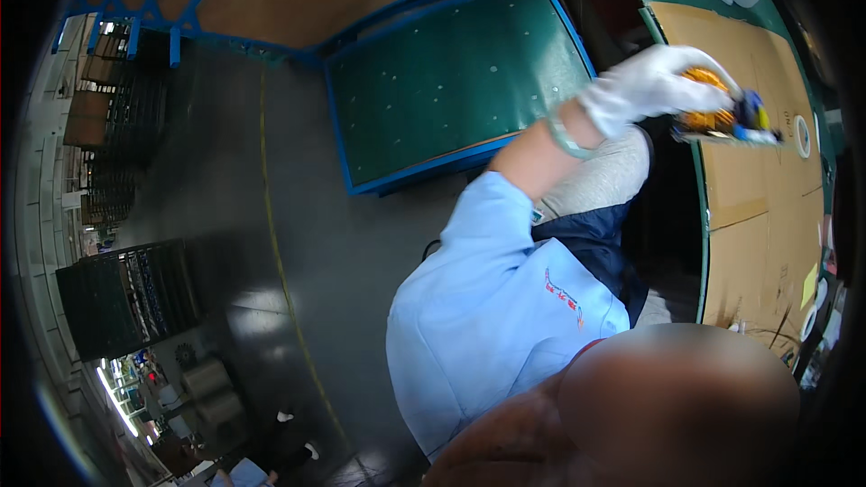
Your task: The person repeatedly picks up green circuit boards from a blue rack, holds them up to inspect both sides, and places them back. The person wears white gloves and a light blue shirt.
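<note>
My left hand (645, 86), in a white glove and with a pale bangle on the wrist, reaches out over the near edge of a bench covered in brown cardboard (744, 176). Its fingers are closed on a circuit board (722, 136), held in the air above that edge. The board carries an orange wound coil (706, 95) and blue and yellow parts, somewhat smeared by motion. My right hand is out of the picture.
A low green-topped table with a blue frame (451, 81) stands left of the bench. On the cardboard lies a white ring, like a tape roll (803, 136); a yellow note (809, 287) is farther down. Dark racks (126, 302) stand across the floor at left.
</note>
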`<state>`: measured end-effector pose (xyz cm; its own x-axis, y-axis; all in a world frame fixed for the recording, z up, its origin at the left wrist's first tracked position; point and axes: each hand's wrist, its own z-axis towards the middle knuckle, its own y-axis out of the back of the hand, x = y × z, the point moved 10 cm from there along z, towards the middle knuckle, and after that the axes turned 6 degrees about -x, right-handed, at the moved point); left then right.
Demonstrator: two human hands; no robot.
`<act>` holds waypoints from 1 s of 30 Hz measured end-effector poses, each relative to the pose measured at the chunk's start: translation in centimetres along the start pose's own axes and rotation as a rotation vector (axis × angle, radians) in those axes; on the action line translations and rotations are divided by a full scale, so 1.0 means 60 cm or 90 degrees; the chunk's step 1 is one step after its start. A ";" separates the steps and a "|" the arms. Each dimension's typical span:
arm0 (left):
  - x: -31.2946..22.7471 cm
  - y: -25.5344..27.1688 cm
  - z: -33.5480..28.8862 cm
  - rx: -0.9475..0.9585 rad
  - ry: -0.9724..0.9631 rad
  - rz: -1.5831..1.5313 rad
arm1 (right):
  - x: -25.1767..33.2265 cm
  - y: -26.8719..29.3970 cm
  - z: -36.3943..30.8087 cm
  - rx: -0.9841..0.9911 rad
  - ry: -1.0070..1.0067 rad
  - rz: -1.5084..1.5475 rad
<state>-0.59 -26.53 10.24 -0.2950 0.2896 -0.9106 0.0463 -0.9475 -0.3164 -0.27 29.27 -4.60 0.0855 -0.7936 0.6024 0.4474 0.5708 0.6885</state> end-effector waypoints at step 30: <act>0.594 0.652 -0.025 -0.333 0.212 0.977 | -0.009 0.066 -0.049 -0.007 0.036 -0.466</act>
<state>-7.88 -53.07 -34.97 0.5270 -0.7327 -0.4306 0.3985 -0.2346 0.8867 4.09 31.31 -3.39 -0.1923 -0.9808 -0.0322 0.4163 -0.1112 0.9024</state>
